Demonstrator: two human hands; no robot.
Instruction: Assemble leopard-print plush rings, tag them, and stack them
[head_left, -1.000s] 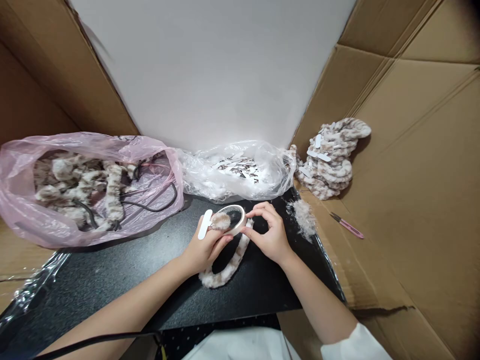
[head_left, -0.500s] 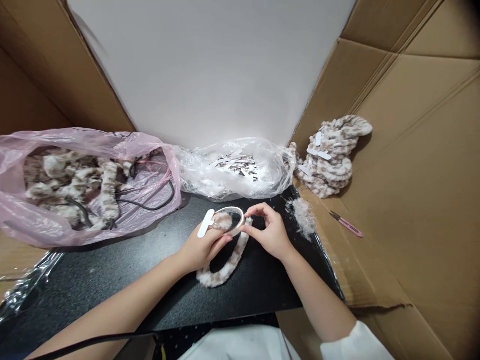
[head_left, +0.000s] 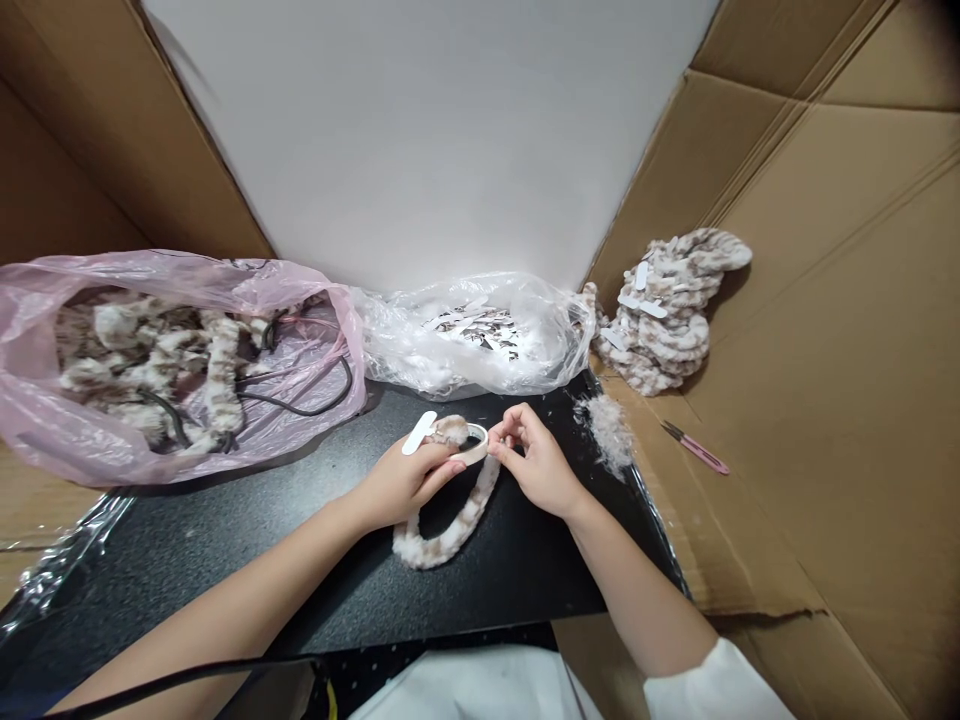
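My left hand (head_left: pixel 409 478) is closed on a narrow roll of white tape (head_left: pixel 475 450) and one end of a fluffy white-and-brown strap (head_left: pixel 442 548). A white tab (head_left: pixel 419 432) sticks out above that hand's fingers, beside the strap's furry end. The rest of the strap hangs in a loop over the black table. My right hand (head_left: pixel 536 460) is pinched at the roll's right edge, close to the strap's other end. What lies between its fingertips is too small to make out.
At left lies a pink plastic bag (head_left: pixel 300 462) of furry straps and black cords. A clear bag (head_left: pixel 420 378) holds white tabs. Tabbed straps (head_left: pixel 664 330) are piled at right, near fluff (head_left: pixel 606 432) and pink-handled snips (head_left: pixel 697 450). Cardboard walls (head_left: pixel 847 330) flank the black table (head_left: pixel 247 540).
The tape roll has tilted and its opening looks narrower. My right fingertips have drawn slightly right, from the roll's rim. The white tab has shifted a little up and right.
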